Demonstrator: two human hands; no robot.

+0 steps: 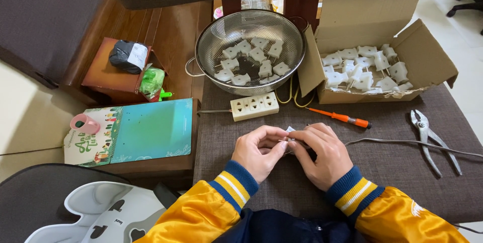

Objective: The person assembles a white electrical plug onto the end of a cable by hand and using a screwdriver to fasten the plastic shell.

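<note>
— Between the fingertips [285, 141] of both hands, what sits there?

— One small white plug piece [290, 130], mostly hidden. The left hand [257, 151] and right hand [322, 153] meet over the worktop [402, 160], fingers curled shut on the piece from either side; only a white corner shows above them. Its long axis I cannot tell. Both hands are equally near, touching it.

— And the grey cable [402, 142]?

— It runs from the right hand's side off to the right, lying along the worktop.

— What lies farther out?

— One orange screwdriver [339, 117] just beyond the hands, one white socket strip [254, 106] to its left, one pair of pliers [431, 140] well to the right. Behind them, a metal colander [211, 46] holding about eleven white plugs, and a cardboard box [427, 46] with roughly a dozen more.
</note>
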